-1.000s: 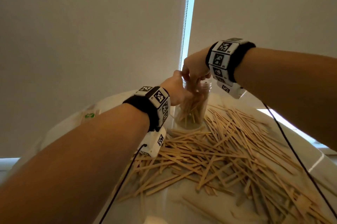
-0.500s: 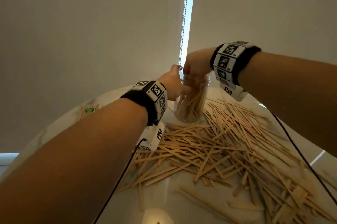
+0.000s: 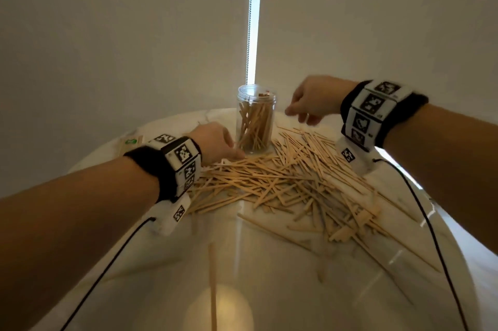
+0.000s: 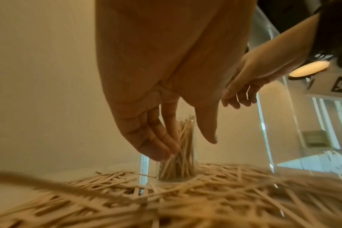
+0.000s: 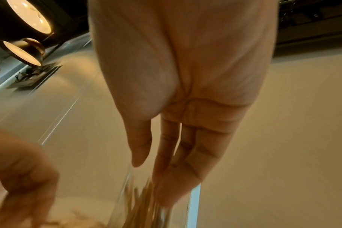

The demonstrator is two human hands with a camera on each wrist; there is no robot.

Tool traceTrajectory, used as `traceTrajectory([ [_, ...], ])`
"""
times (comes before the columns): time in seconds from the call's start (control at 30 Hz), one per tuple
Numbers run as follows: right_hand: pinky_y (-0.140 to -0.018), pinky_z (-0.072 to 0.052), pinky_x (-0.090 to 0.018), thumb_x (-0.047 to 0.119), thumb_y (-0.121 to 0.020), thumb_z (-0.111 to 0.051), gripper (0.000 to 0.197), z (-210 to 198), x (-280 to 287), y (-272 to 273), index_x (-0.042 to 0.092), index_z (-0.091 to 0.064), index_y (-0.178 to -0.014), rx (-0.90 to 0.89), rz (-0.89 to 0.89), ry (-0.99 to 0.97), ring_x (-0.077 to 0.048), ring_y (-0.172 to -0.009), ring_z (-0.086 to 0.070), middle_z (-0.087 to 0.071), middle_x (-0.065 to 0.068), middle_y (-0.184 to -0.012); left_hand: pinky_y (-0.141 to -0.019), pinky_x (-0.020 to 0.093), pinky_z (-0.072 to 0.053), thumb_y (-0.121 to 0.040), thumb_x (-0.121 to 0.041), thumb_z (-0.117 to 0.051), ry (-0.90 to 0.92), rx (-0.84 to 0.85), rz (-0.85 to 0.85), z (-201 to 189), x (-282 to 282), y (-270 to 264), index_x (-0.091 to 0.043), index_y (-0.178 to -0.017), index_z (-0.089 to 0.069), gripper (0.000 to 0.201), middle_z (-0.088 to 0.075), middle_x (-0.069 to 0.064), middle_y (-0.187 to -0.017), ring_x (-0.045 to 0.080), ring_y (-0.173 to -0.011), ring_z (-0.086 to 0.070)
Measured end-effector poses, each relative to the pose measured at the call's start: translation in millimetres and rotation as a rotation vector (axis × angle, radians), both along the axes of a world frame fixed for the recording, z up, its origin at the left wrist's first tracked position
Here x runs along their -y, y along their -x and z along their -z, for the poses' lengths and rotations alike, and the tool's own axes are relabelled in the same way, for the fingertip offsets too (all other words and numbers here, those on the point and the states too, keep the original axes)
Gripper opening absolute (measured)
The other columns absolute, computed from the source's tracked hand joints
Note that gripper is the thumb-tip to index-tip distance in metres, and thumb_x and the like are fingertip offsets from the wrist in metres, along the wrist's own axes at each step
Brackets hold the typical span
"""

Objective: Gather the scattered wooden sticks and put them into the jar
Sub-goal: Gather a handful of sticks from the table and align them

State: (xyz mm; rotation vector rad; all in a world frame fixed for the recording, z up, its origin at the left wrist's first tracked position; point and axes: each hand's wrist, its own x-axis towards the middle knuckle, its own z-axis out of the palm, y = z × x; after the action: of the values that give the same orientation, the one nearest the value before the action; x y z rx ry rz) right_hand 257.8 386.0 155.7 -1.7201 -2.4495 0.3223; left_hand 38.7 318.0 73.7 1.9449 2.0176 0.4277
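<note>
The clear jar stands upright at the back of the round table, partly filled with wooden sticks. A wide pile of loose sticks spreads in front of and to the right of it. My left hand is low beside the jar's base on the left, its fingertips at the pile's edge; in the left wrist view its fingers hang straight and hold nothing. My right hand hovers right of the jar above the sticks, and its fingers are relaxed and empty.
A small packet with a green mark lies at the table's back left. One lone stick lies near the front edge. Black cables trail from both wrists. Roller blinds and a bead chain are behind the table.
Both hands have left the jar's mouth. The left hand let go of the jar and dropped to the table beside its base; the right hand moved right and down, away from the opening.
</note>
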Motion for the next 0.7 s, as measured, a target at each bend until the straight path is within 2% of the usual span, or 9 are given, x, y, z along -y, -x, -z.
traceTrajectory([
  [0.07, -0.066, -0.057, -0.027, 0.046, -0.094, -0.064, 0.037, 22, 25, -22, 0.01, -0.071, -0.098, 0.075, 0.066, 0.097, -0.014, -0.071, -0.073, -0.076, -0.001, -0.081, -0.069, 0.027, -0.048, -0.079, -0.058, -0.074, 0.053, -0.103, 0.022, 3, 38, -4, -0.018, -0.094, -0.072, 0.043, -0.071, -0.004, -0.082, 0.01, -0.076, -0.061],
  [0.13, -0.074, -0.061, -0.032, 0.054, -0.091, -0.063, 0.048, 41, 54, -41, 0.007, -0.071, -0.094, 0.136, 0.146, 0.172, -0.016, -0.069, -0.073, -0.076, -0.003, -0.078, -0.068, 0.027, -0.051, -0.081, -0.059, -0.071, 0.152, -0.195, 0.038, 8, 73, -8, -0.015, -0.085, -0.074, 0.044, -0.072, -0.004, -0.072, 0.01, -0.065, -0.061],
  [0.27, -0.096, -0.05, -0.032, 0.072, -0.094, -0.034, 0.069, 65, 107, -75, 0.011, -0.054, -0.07, 0.506, 0.207, 0.197, -0.012, -0.063, -0.056, -0.064, 0.003, -0.088, -0.06, 0.024, -0.055, -0.082, -0.06, -0.072, 0.466, -0.192, 0.016, 18, 134, -17, -0.014, -0.065, -0.067, 0.049, -0.066, -0.002, -0.056, 0.013, -0.047, -0.06],
  [0.3, -0.101, -0.045, -0.032, 0.072, -0.096, -0.028, 0.07, 71, 116, -84, 0.012, -0.055, -0.073, 0.582, 0.22, 0.209, -0.014, -0.071, -0.056, -0.06, 0.0, -0.092, -0.059, 0.025, -0.055, -0.08, -0.059, -0.074, 0.522, -0.163, 0.001, 21, 146, -20, -0.013, -0.062, -0.065, 0.05, -0.065, 0.0, -0.055, 0.015, -0.046, -0.06],
  [0.33, -0.105, -0.042, -0.034, 0.073, -0.096, -0.024, 0.074, 78, 121, -94, 0.01, -0.063, -0.088, 0.627, 0.242, 0.229, -0.018, -0.089, -0.06, -0.063, -0.003, -0.103, -0.059, 0.026, -0.056, -0.08, -0.057, -0.076, 0.553, -0.131, -0.011, 23, 156, -24, -0.012, -0.061, -0.065, 0.049, -0.065, 0.001, -0.055, 0.016, -0.046, -0.06],
  [0.4, -0.11, -0.037, -0.038, 0.073, -0.096, -0.023, 0.083, 92, 127, -108, 0.008, -0.06, -0.132, 0.613, 0.306, 0.262, -0.026, -0.128, -0.053, -0.059, -0.009, -0.137, -0.059, 0.027, -0.056, -0.082, -0.05, -0.076, 0.545, -0.12, -0.014, 27, 167, -31, -0.011, -0.062, -0.066, 0.045, -0.065, 0.0, -0.053, 0.016, -0.045, -0.06],
  [0.43, -0.112, -0.035, -0.039, 0.073, -0.096, -0.023, 0.085, 96, 130, -109, 0.007, -0.054, -0.14, 0.572, 0.324, 0.266, -0.027, -0.135, -0.047, -0.053, -0.011, -0.146, -0.062, 0.028, -0.057, -0.086, -0.045, -0.075, 0.522, -0.139, -0.007, 28, 169, -34, -0.011, -0.063, -0.066, 0.042, -0.065, -0.001, -0.052, 0.016, -0.046, -0.06],
  [0.6, -0.111, -0.036, -0.039, 0.073, -0.096, -0.019, 0.089, 96, 140, -78, 0.004, -0.055, -0.14, 0.381, 0.236, 0.259, -0.028, -0.135, -0.048, -0.052, -0.014, -0.147, -0.077, 0.034, -0.061, -0.092, -0.023, -0.068, 0.446, -0.277, 0.025, 24, 167, -42, -0.004, -0.085, -0.076, 0.022, -0.07, 0.004, -0.072, 0.019, -0.064, -0.065],
  [0.7, -0.101, -0.045, -0.039, 0.08, -0.088, -0.039, 0.086, 105, 134, -51, 0.009, -0.06, -0.133, 0.313, 0.147, 0.244, -0.029, -0.122, -0.057, -0.062, -0.01, -0.132, -0.078, 0.033, -0.06, -0.091, -0.02, -0.063, 0.4, -0.374, 0.029, 25, 162, -42, -0.008, -0.07, -0.066, 0.024, -0.064, 0.002, -0.066, 0.02, -0.068, -0.063],
])
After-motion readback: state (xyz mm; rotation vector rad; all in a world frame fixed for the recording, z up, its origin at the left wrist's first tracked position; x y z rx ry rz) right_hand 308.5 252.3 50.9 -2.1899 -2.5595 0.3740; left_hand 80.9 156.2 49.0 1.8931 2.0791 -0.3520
